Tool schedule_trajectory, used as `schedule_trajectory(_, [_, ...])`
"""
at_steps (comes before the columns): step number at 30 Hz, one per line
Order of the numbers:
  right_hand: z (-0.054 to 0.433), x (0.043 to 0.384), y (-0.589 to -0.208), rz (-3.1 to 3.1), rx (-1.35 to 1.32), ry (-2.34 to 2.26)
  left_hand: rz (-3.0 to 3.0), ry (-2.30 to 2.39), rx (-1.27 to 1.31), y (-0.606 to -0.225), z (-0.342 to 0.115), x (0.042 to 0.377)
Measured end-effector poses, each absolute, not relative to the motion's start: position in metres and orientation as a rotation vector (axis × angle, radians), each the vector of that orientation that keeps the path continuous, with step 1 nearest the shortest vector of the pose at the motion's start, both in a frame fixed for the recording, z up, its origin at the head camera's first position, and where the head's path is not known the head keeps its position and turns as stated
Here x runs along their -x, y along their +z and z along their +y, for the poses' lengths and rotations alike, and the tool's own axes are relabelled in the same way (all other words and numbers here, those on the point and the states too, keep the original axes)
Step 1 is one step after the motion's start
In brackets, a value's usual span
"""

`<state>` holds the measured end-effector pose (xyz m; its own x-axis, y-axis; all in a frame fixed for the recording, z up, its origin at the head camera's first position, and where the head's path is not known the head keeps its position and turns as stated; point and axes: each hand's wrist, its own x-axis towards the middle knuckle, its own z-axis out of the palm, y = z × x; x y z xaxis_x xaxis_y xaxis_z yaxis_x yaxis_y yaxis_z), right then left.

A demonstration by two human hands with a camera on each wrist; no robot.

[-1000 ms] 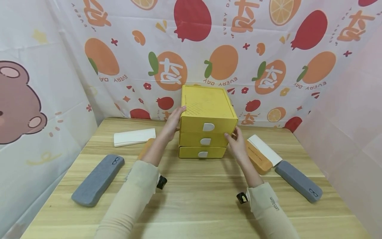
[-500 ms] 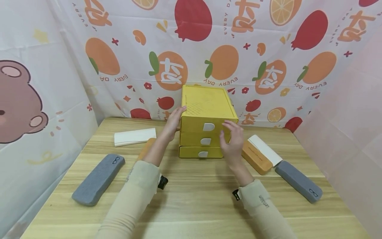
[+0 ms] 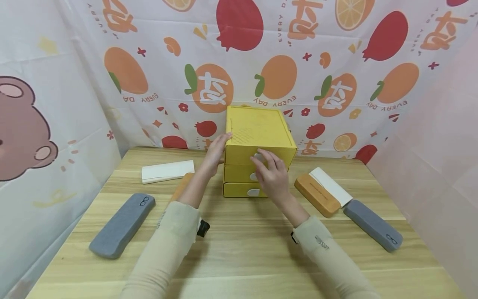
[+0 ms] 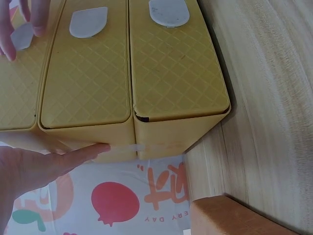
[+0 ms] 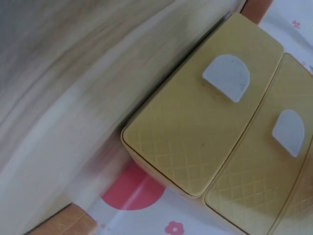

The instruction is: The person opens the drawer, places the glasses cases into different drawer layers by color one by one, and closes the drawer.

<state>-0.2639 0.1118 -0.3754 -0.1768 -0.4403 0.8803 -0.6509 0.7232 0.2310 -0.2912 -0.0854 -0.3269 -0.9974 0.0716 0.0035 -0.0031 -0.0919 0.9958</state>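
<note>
A yellow drawer unit [image 3: 257, 126] with three stacked drawers stands at the back of the wooden table. My left hand [image 3: 214, 154] rests along its left side, fingers straight. In the left wrist view the same hand [image 4: 46, 164] lies against the side wall. My right hand [image 3: 274, 176] is in front of the top drawer. Its thumb and a fingertip are on either side of the white top handle [image 4: 22, 36], which shows between them. The middle handle [image 4: 89, 22] and bottom handle [image 5: 228, 77] are untouched. The drawers look closed.
To the left lie a white case [image 3: 168, 171], a grey glasses case [image 3: 122, 225] and an orange case [image 3: 181, 187] partly behind my left arm. On the right are another orange case [image 3: 317, 195], a white case [image 3: 330, 186] and a grey glasses case [image 3: 373, 224]. A printed curtain [image 3: 171, 83] hangs behind.
My right hand has left the unit's right side and moved left across its front to the top handle. My left hand has stayed on the left side.
</note>
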Motion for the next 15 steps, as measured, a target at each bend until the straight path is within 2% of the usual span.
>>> schedule_trajectory(15, [0.1078,0.2716,-0.377,-1.738,-0.857,0.168,2.111,2.274,-0.085,-0.3265,-0.0874,0.2886])
